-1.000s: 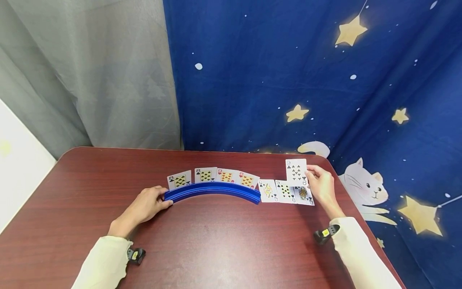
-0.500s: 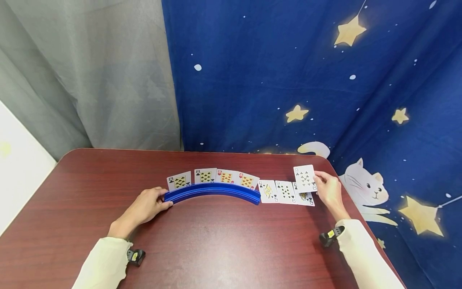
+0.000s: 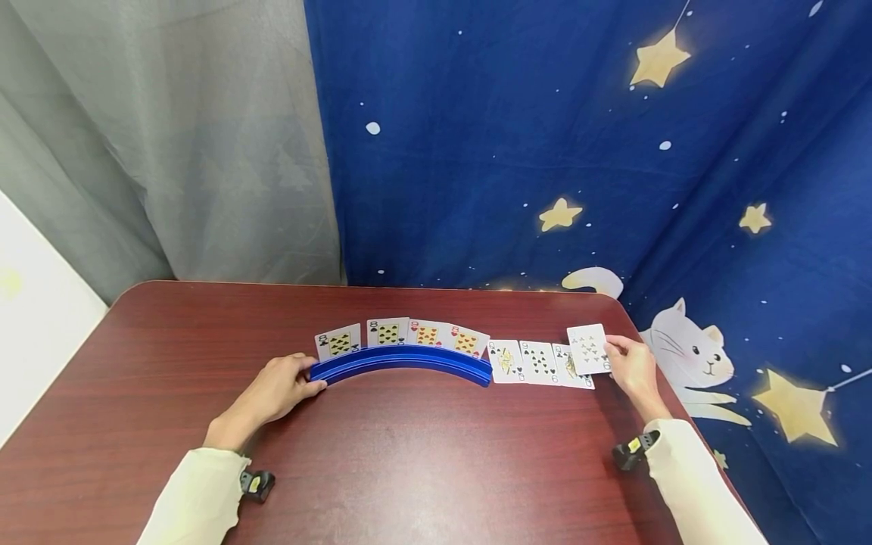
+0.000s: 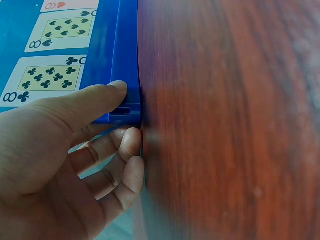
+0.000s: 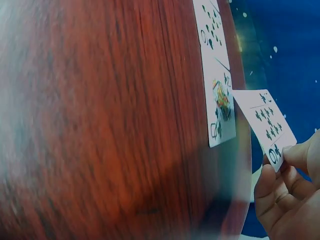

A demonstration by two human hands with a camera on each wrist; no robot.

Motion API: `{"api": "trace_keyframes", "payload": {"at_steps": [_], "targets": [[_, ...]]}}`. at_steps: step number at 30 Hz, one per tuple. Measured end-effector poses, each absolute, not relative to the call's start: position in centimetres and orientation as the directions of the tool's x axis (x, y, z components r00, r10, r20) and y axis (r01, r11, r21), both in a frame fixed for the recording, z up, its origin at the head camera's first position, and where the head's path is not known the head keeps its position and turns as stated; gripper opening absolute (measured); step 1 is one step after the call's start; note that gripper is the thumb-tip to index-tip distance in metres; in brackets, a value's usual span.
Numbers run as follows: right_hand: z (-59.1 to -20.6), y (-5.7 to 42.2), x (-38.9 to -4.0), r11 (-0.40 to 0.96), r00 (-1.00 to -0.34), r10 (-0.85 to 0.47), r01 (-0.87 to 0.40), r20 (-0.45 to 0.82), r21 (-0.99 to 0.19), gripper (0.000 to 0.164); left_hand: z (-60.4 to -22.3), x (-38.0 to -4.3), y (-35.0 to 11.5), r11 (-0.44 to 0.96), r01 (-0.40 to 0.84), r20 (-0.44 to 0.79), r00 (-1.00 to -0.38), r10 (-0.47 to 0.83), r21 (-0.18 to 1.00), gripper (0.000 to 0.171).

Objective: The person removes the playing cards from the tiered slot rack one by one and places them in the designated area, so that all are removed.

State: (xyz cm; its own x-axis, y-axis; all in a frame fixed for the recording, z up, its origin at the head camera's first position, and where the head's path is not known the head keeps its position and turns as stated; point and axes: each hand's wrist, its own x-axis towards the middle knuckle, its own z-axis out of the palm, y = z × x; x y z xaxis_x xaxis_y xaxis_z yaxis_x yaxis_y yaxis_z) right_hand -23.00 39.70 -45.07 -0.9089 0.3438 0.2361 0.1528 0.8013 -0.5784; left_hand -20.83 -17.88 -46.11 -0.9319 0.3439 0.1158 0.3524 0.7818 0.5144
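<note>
My left hand (image 3: 275, 386) grips the left end of a curved blue card holder (image 3: 402, 353). In the left wrist view the thumb presses on top of the holder, with the fingers curled at its end. Four cards would be several: the eight of clubs (image 4: 49, 80), the eight of spades (image 4: 65, 29) and red cards (image 3: 428, 333) stand in its slot. At the right, my right hand (image 3: 635, 372) pinches a nine of clubs (image 3: 587, 348) by its edge between thumb and fingers. That card is raised and tilted, and overlaps a face-up queen (image 5: 221, 100) in the head view.
On the dark red wooden table (image 3: 422, 454), a queen (image 3: 505, 361) and a nine of spades (image 3: 540, 363) lie face up in a row beside the holder's right end. The table's right edge runs close to my right hand. A blue starry curtain (image 3: 477, 151) hangs behind.
My right hand has moved right and nearer, carrying the nine of clubs down over the row's right end. The left hand and the card holder stay in place.
</note>
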Motion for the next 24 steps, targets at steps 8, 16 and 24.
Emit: {"api": "trace_keyframes", "payload": {"at_steps": [8,16,24], "targets": [[-45.4,41.2,-22.5,0.816,-0.912,0.331,0.147,0.243,-0.56,0.021,-46.1,-20.8,-17.9,0.783,0.351,0.114,-0.932,0.343,0.514,0.014],[-45.8,42.4,-21.8,0.827,-0.899,0.34,0.148,0.274,-0.542,0.018,-46.1,-20.7,-17.8,0.78,0.352,0.114,-0.932,0.345,0.518,0.015],[-46.1,42.8,-21.5,0.841,-0.881,0.365,0.175,0.3,-0.512,0.017,-46.1,-20.8,-17.9,0.781,0.349,0.106,-0.932,0.346,0.518,0.015]]}}
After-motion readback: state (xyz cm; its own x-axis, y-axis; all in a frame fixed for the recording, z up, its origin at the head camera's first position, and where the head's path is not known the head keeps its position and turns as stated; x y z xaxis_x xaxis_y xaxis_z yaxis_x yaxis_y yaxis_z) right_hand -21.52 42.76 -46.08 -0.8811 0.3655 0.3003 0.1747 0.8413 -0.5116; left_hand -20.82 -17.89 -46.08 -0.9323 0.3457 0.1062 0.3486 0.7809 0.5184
